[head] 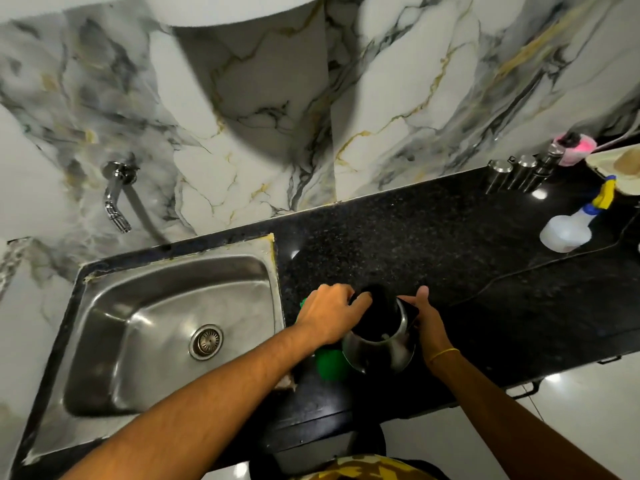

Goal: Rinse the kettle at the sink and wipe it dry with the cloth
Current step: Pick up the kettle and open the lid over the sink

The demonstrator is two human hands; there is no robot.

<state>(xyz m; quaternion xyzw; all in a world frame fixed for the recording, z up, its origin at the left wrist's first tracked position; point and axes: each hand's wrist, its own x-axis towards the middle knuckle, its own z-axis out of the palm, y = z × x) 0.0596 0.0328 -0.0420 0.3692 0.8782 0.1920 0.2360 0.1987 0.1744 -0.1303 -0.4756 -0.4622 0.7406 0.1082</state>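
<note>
- A steel kettle (379, 344) with a black lid is seen standing on the black granite counter (450, 244), close to its front edge and just to the right of the sink (138, 327).
- The kettle's black top is gripped by the left hand (329, 313), the fingers being curled over the lid's left rim.
- The handle side of the kettle is held by the right hand (427, 318), with fingers closed around the black handle and the thumb raised.
- A green object (329, 367), possibly the cloth, is partly hidden under the left wrist, touching the kettle's left side; what it is cannot be told for certain.
- The sink basin is dry-looking, and a wall tap (116, 199) is mounted above its back edge.
- A white spray bottle (571, 226) is laid near the counter's right end, and steel canisters (516, 173) are lined along the back edge.
</note>
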